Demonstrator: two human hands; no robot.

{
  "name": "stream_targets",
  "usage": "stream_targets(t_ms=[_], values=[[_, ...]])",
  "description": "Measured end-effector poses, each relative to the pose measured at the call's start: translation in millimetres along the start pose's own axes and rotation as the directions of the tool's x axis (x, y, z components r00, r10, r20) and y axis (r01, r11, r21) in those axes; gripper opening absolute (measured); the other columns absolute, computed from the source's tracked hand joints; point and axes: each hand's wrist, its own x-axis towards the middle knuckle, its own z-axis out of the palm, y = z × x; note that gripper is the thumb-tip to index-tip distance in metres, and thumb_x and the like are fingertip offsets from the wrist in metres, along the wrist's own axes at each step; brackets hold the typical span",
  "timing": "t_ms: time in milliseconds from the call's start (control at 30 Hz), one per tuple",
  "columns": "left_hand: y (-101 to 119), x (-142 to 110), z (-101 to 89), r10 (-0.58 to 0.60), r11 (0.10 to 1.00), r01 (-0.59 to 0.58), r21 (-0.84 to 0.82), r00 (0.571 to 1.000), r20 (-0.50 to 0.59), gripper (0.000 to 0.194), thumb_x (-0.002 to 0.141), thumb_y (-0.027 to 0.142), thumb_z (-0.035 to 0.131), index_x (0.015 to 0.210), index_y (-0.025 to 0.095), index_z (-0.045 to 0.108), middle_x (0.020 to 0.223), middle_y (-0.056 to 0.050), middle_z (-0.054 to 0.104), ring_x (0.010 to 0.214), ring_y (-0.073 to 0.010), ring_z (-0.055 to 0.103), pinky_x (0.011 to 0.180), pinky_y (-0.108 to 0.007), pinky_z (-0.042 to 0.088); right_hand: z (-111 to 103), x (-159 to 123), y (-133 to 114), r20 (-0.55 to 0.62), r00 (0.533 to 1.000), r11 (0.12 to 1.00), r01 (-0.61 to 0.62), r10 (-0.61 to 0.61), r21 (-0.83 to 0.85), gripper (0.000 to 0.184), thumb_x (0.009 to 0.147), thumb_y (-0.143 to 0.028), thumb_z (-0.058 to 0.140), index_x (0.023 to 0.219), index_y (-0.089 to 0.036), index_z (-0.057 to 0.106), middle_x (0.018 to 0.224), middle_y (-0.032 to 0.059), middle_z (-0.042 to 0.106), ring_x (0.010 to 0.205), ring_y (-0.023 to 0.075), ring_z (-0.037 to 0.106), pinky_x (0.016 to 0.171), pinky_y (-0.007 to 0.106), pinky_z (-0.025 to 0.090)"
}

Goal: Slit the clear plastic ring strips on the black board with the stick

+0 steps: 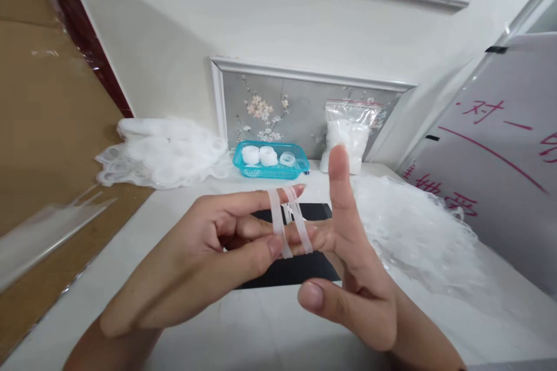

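head view: left fingers hold pale bands; right fingers touch them

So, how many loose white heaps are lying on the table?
2: one heap at back left, beside the blue basket; another heap to the right of the right hand. More could be hidden behind the hands.

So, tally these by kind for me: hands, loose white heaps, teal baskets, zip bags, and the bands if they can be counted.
Hands: 2 (left hand, right hand)
Loose white heaps: 2 (left heap, right heap)
Teal basket: 1
Zip bag: 1
Total: 6, leaving out the white bands, whose number is unclear
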Motion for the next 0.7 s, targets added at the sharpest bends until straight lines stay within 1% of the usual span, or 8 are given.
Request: stream_targets(t_ms=[67, 133, 267, 367, 533, 700], values=[[0.8, -0.4, 0.4, -0.013, 1.000, 0.013, -0.013, 1.000, 0.016, 0.053, 0.082, 0.037, 0.064, 0.132, 0.020, 0.059, 0.053, 0.004, 0.056, 0.051, -0.0095, 0.048, 0.054, -0.020, 0.042, 0.2, 0.8, 0.5, 0.012, 0.999, 0.996, 0.049, -0.048, -0.080, 0.090, 0.097, -0.038, 0.051, 0.146, -0.044, -0.024, 0.116, -0.0046, 0.068, 0.105, 0.0198, 0.068, 0.099, 0.047, 0.051], [1.1, -0.7, 1.3, -0.017, 1.000, 0.018, -0.019, 1.000, 0.015, 0.053, 0.082, 0.037, 0.064, 0.132, 0.019, 0.059, 0.054, 0.004, 0.057, 0.052, -0.0101, 0.049, 0.055, -0.020, 0.042, 0.0, 1.1, -0.7, 0.022, 0.999, 0.995, 0.049, -0.047, -0.092, 0.089, 0.097, -0.038, 0.050, 0.145, -0.043, -0.025, 0.110, -0.0053, 0.069, 0.106, 0.0194, 0.068, 0.099, 0.046, 0.052], [1.1, -0.7, 1.7, -0.009, 1.000, 0.009, -0.014, 1.000, 0.012, 0.053, 0.083, 0.037, 0.062, 0.132, 0.019, 0.059, 0.057, 0.002, 0.060, 0.057, -0.0128, 0.054, 0.056, -0.021, 0.044, -0.6, -0.4, -3.5, 0.017, 1.000, 0.995, 0.025, -0.024, -0.095, 0.089, 0.097, -0.039, 0.050, 0.146, -0.044, -0.024, 0.097, -0.0075, 0.071, 0.097, 0.0183, 0.071, 0.095, 0.044, 0.054], [1.3, -0.4, 0.6, 0.003, 1.000, -0.003, -0.004, 1.000, 0.019, 0.054, 0.081, 0.035, 0.063, 0.132, 0.019, 0.059, 0.057, 0.002, 0.061, 0.058, -0.0137, 0.056, 0.056, -0.022, 0.045, -0.6, -1.2, -2.1, 0.011, 0.999, 0.993, 0.039, -0.038, -0.116, 0.089, 0.097, -0.040, 0.050, 0.146, -0.041, -0.024, 0.098, -0.0063, 0.071, 0.092, 0.0183, 0.072, 0.092, 0.043, 0.056], [1.0, -0.4, -0.1, 0.012, 1.000, -0.012, -0.006, 1.000, -0.005, 0.053, 0.080, 0.033, 0.063, 0.131, 0.019, 0.060, 0.055, 0.002, 0.061, 0.058, -0.0142, 0.058, 0.056, -0.022, 0.046, 0.1, 0.4, 2.6, 0.029, 0.994, 0.993, 0.104, -0.103, -0.052, 0.093, 0.096, -0.036, 0.052, 0.148, -0.036, -0.025, 0.102, -0.0029, 0.072, 0.096, 0.0187, 0.071, 0.093, 0.042, 0.056], [0.8, -0.8, -0.1, 0.021, 0.999, -0.022, -0.033, 1.000, -0.017, 0.051, 0.079, 0.032, 0.065, 0.128, 0.019, 0.062, 0.056, 0.001, 0.063, 0.061, -0.0161, 0.061, 0.056, -0.022, 0.047, 0.8, 2.0, 2.5, 0.033, 0.995, 0.995, 0.096, -0.095, -0.017, 0.093, 0.095, -0.034, 0.053, 0.147, -0.038, -0.024, 0.096, -0.0039, 0.073, 0.099, 0.0191, 0.069, 0.097, 0.046, 0.053]])
